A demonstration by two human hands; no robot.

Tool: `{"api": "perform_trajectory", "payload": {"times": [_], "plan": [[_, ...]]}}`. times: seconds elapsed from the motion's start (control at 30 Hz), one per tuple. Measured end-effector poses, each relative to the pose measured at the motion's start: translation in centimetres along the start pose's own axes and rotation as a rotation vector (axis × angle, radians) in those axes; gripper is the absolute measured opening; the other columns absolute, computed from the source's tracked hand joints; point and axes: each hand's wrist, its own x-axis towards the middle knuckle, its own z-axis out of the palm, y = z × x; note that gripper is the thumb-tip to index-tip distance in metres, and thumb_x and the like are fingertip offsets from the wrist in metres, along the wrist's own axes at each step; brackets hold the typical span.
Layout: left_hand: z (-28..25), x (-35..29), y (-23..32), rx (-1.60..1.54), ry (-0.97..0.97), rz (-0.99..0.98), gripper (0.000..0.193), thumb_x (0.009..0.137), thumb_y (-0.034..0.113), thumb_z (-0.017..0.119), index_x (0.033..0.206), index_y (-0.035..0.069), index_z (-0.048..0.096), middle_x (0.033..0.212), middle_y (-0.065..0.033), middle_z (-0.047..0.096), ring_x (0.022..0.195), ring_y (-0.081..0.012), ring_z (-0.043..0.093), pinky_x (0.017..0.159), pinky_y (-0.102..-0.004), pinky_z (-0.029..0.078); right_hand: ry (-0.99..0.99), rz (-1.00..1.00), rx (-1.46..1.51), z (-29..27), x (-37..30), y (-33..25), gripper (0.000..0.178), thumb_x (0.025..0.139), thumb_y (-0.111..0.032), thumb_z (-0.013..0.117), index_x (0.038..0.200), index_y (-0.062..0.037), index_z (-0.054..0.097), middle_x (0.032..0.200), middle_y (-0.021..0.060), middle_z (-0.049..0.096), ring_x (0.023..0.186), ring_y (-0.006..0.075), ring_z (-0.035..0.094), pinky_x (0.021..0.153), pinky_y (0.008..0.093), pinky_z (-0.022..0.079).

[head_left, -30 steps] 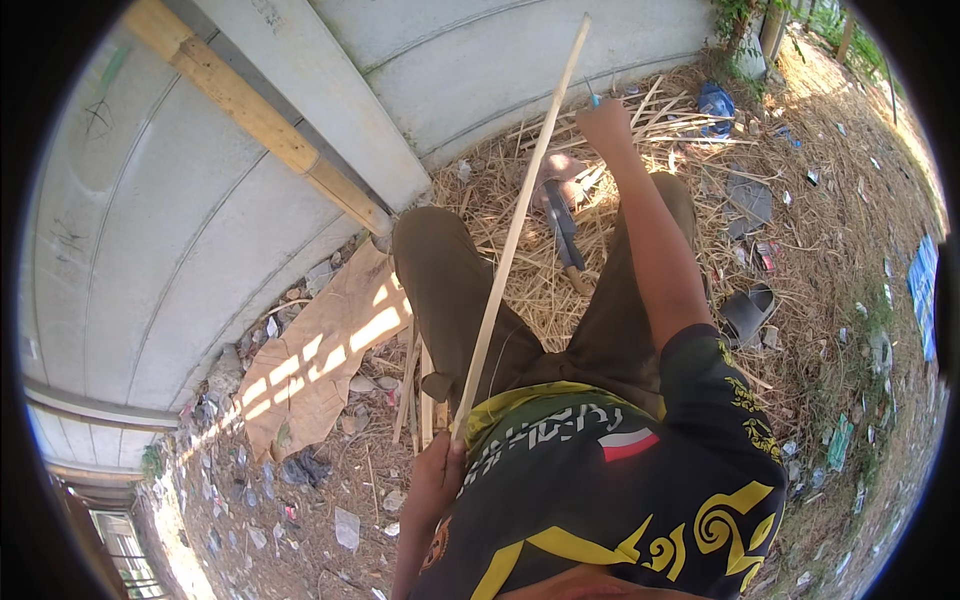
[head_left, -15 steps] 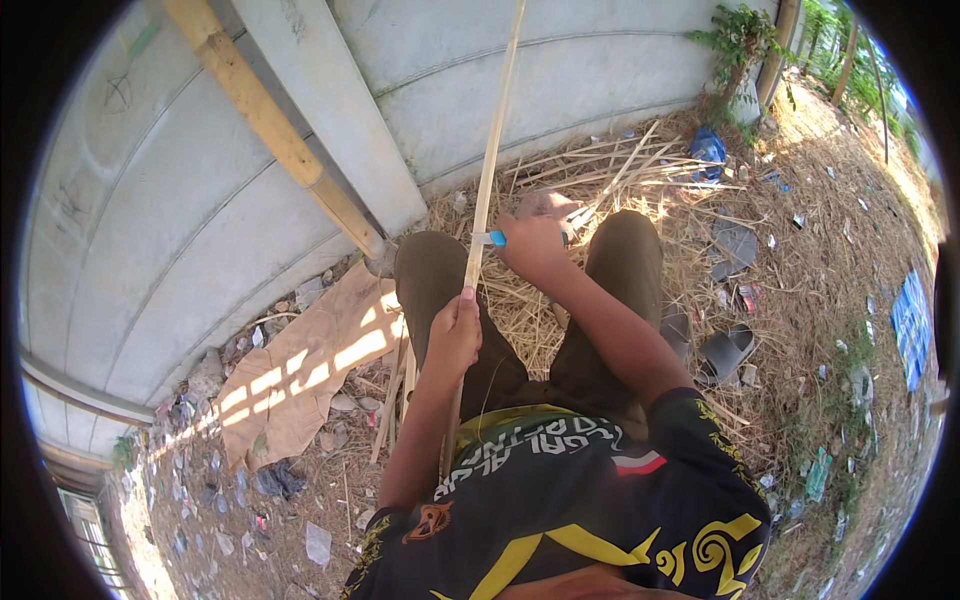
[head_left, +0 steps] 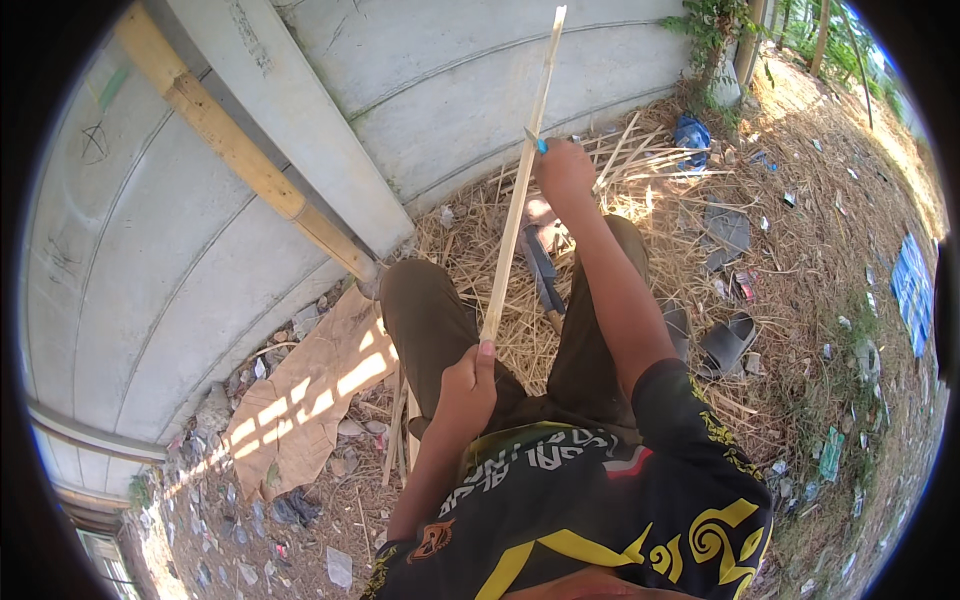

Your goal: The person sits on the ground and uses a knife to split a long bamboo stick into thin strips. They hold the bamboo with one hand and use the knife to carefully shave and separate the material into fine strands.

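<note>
A long pale bamboo strip point(head_left: 512, 222) rises from my lap toward the wall, its far end free in the air. Closed around its near end is my left hand point(head_left: 468, 390), thumb along the top. My right hand point(head_left: 567, 180) grips a small knife point(head_left: 541, 146) with a blue handle, and the blade lies against the strip's upper half. Between my knees a machete point(head_left: 540, 268) with a dark blade rests over the shavings, beside a pinkish stone partly hidden by my right arm.
Cut bamboo strips point(head_left: 655, 160) lie piled by the concrete wall point(head_left: 500, 90). A bamboo pole point(head_left: 235, 140) leans at the left, near flattened cardboard point(head_left: 300, 400). Dark sandals point(head_left: 728, 345) and scattered litter lie to the right.
My right hand and knife have moved up and away along the strip. My left hand has drawn nearer my body with the strip, whose far end now shows. The machete has come into sight.
</note>
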Motion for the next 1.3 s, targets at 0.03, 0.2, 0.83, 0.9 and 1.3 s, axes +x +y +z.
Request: {"api": "perform_trajectory", "payload": {"times": [0.03, 0.2, 0.83, 0.9, 1.3], "plan": [[0.0, -1.1, -0.2, -0.003, -0.011, -0.002, 0.047, 0.110, 0.045, 0.040, 0.083, 0.008, 0.047, 0.061, 0.0018, 0.040, 0.047, -0.0072, 0.042, 0.044, -0.0259, 0.036, 0.027, 0.023, 0.007, -0.2, 1.7, 1.3, 0.015, 0.087, -0.016, 0.062, 0.084, -0.0063, 0.073, 0.082, 0.0206, 0.072, 0.079, 0.0402, 0.072, 0.071, 0.0517, 0.057], [-0.6, -3.2, -0.7, -0.090, -0.076, -0.070, 0.046, 0.111, 0.043, 0.041, 0.082, 0.008, 0.046, 0.062, 0.0028, 0.038, 0.049, -0.0063, 0.042, 0.044, -0.0250, 0.035, 0.008, -0.108, 0.007, -1.2, 1.9, 2.5, 0.013, 0.086, -0.017, 0.063, 0.084, -0.0062, 0.071, 0.078, 0.0191, 0.071, 0.076, 0.0393, 0.071, 0.068, 0.0508, 0.056], [-0.7, -7.1, 2.4, 0.168, -0.196, -0.071, 0.045, 0.110, 0.037, 0.040, 0.096, -0.002, 0.055, 0.065, -0.0219, 0.054, 0.058, -0.0321, 0.056, 0.062, -0.0421, 0.046, 0.307, 0.148, -0.022, -10.5, 7.9, 6.6, 0.018, 0.089, -0.020, 0.063, 0.084, -0.0052, 0.072, 0.078, 0.0217, 0.070, 0.076, 0.0414, 0.070, 0.073, 0.0509, 0.056], [-0.4, -6.6, 2.3, 0.151, -0.193, -0.043, 0.044, 0.110, 0.037, 0.040, 0.096, -0.003, 0.055, 0.066, -0.0235, 0.054, 0.059, -0.0354, 0.057, 0.063, -0.0429, 0.046, 0.307, 0.083, 0.047, -10.4, 6.1, 6.8, 0.019, 0.088, -0.021, 0.065, 0.083, -0.0048, 0.071, 0.075, 0.0215, 0.069, 0.073, 0.0422, 0.069, 0.071, 0.0509, 0.055], [0.1, -7.0, 2.2, 0.183, -0.251, 0.025, 0.040, 0.109, 0.032, 0.043, 0.096, -0.003, 0.055, 0.066, -0.0266, 0.055, 0.065, -0.0460, 0.061, 0.061, -0.0449, 0.045, 0.240, -0.055, -0.059, -10.9, 0.7, 8.4, 0.014, 0.081, -0.020, 0.068, 0.079, -0.0066, 0.069, 0.070, 0.0186, 0.067, 0.070, 0.0420, 0.067, 0.066, 0.0523, 0.054]]}}
